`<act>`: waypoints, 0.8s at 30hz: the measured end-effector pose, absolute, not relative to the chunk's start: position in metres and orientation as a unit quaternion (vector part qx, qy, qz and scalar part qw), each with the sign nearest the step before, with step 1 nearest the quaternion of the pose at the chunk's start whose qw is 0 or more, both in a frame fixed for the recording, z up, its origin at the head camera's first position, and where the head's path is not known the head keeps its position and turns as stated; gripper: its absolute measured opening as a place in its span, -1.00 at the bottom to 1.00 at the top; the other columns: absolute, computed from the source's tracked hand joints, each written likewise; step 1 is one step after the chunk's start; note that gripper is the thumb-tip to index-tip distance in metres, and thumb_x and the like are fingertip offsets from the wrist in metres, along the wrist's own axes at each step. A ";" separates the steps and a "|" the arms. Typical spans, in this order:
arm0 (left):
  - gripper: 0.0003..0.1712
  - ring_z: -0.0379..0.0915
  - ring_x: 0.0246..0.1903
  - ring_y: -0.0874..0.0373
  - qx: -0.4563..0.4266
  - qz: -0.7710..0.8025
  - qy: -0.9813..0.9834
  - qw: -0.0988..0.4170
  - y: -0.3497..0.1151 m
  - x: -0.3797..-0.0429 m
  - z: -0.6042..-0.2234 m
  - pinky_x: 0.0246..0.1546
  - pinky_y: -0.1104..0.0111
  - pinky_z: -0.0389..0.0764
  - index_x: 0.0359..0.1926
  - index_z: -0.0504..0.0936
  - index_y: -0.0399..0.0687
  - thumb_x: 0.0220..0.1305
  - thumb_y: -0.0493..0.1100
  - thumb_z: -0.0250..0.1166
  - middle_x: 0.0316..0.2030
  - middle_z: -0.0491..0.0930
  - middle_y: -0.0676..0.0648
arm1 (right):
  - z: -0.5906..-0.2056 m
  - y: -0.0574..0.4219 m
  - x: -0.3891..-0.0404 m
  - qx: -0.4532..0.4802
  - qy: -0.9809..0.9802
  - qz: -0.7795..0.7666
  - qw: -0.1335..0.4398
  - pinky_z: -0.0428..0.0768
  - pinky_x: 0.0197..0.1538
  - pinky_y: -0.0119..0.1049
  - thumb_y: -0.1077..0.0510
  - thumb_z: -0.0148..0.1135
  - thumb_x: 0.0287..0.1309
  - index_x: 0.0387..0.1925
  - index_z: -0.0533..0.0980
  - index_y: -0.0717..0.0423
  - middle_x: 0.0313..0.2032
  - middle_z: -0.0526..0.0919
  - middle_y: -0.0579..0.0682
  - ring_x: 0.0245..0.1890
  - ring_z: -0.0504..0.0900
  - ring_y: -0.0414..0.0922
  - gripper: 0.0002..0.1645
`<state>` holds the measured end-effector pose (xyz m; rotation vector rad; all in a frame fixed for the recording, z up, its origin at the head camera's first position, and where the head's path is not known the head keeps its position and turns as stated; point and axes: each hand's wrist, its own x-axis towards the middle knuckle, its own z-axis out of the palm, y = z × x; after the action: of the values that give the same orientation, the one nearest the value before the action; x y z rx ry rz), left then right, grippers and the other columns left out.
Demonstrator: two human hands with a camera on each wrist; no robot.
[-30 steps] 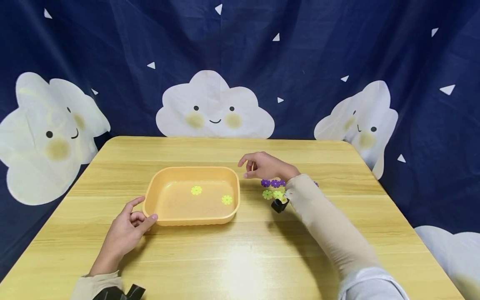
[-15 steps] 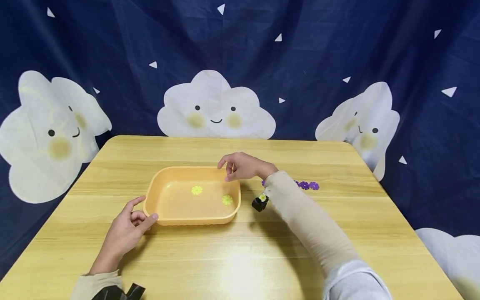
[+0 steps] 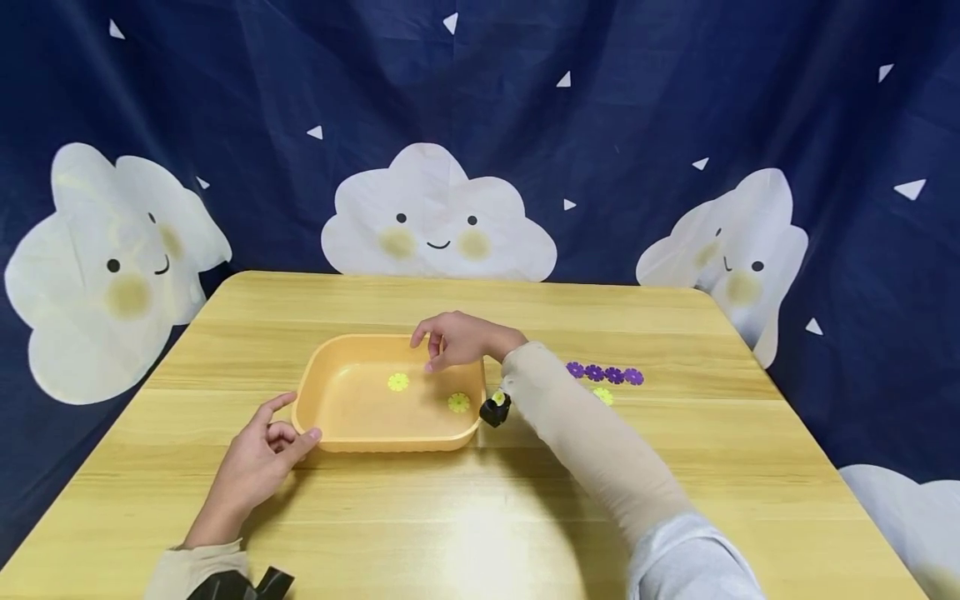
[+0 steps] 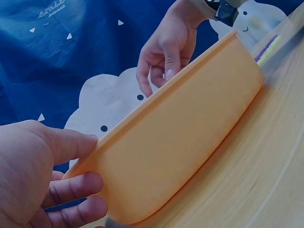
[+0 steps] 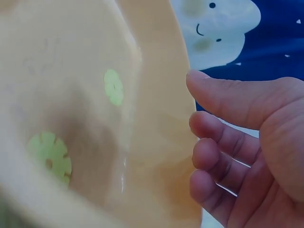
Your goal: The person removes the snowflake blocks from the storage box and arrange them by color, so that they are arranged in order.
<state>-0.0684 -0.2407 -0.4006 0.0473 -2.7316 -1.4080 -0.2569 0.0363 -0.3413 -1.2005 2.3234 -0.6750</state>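
Observation:
A shallow orange plastic basin [image 3: 393, 445] stands on the table, with two yellow-green notched plastic discs [image 3: 398, 382] lying apart on its floor. At its left end my left hand [image 3: 258, 462] pinches the rim; the left wrist view has the thumb on the rim and fingers bent below. My right hand [image 3: 461, 340] hovers over the basin's back right part, its fingers loosely bent. In the right wrist view, nothing shows between that hand's [image 5: 266, 147] thumb and fingers, which lie near the basin wall [image 5: 161, 109].
Right of the basin, several purple notched discs [image 3: 603, 373] lie in a row on the wooden table [image 3: 420, 517]. A yellow-green disc [image 3: 602, 396] shows in front of them, partly behind the right sleeve [image 3: 585, 433]. A dark blue cloud-print curtain [image 3: 600, 100] hangs behind the table.
My right hand has moved left from beside the basin to over it, uncovering more of the purple row. The left hand and the two discs in the basin stay put.

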 end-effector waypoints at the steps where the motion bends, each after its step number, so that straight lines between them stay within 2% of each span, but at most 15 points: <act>1: -0.17 0.39 -0.54 0.22 0.014 -0.458 -0.888 0.033 -0.241 -0.069 -0.401 -0.43 0.40 0.41 0.41 0.10 -0.30 0.33 -0.03 0.29 -0.45 0.58 -0.07 | -0.341 0.034 -0.257 -0.436 0.839 -0.238 0.221 0.46 -0.09 -0.37 0.18 0.39 0.14 0.11 0.50 0.23 -0.39 0.61 -0.09 -0.31 0.56 -0.17 -0.50; 7: -0.17 0.39 -0.53 0.22 0.016 -0.455 -0.890 0.030 -0.240 -0.069 -0.401 -0.41 0.40 0.41 0.41 0.10 -0.29 0.33 -0.02 0.29 -0.46 0.57 -0.05 | -0.344 0.018 -0.260 -0.431 0.836 -0.224 0.256 0.43 -0.09 -0.38 0.15 0.36 0.17 0.15 0.48 0.18 -0.32 0.61 -0.07 -0.27 0.53 -0.19 -0.48; 12: -0.15 0.40 -0.54 0.22 0.015 -0.456 -0.890 0.027 -0.240 -0.070 -0.402 -0.44 0.40 0.41 0.42 0.09 -0.30 0.32 -0.01 0.29 -0.45 0.58 -0.06 | -0.351 0.007 -0.262 -0.400 0.826 -0.232 0.322 0.46 -0.30 -0.40 0.18 0.34 0.20 0.18 0.46 0.14 -0.27 0.58 -0.01 -0.47 0.46 -0.22 -0.48; 14: -0.14 0.41 -0.54 0.22 0.016 -0.458 -0.889 0.024 -0.241 -0.070 -0.401 -0.45 0.40 0.41 0.42 0.08 -0.30 0.32 -0.01 0.30 -0.44 0.58 -0.07 | -0.353 0.004 -0.263 -0.387 0.819 -0.235 0.352 0.41 -0.41 -0.39 0.20 0.31 0.22 0.19 0.43 0.14 -0.35 0.54 -0.01 -0.59 0.36 -0.22 -0.49; 19: -0.12 0.42 -0.52 0.22 0.019 -0.460 -0.887 0.022 -0.241 -0.070 -0.402 -0.46 0.40 0.41 0.43 0.07 -0.30 0.32 0.01 0.30 -0.43 0.58 -0.06 | -0.358 -0.004 -0.263 -0.363 0.807 -0.239 0.401 0.31 -0.45 -0.34 0.29 0.28 0.23 0.21 0.38 0.14 -0.54 0.43 -0.04 -0.68 0.22 -0.24 -0.48; 24: -0.13 0.41 -0.53 0.22 0.020 -0.459 -0.888 0.023 -0.241 -0.070 -0.402 -0.46 0.40 0.41 0.43 0.08 -0.30 0.32 -0.01 0.30 -0.44 0.58 -0.06 | -0.364 -0.011 -0.261 -0.345 0.820 -0.219 0.401 0.36 -0.45 -0.39 0.28 0.35 0.16 0.19 0.40 0.08 -0.47 0.48 -0.06 -0.65 0.30 -0.24 -0.44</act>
<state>-0.0697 -0.2409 -0.4019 0.0627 -2.7487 -1.4220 -0.2610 -0.0105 -0.3640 -0.8719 2.0736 -0.5548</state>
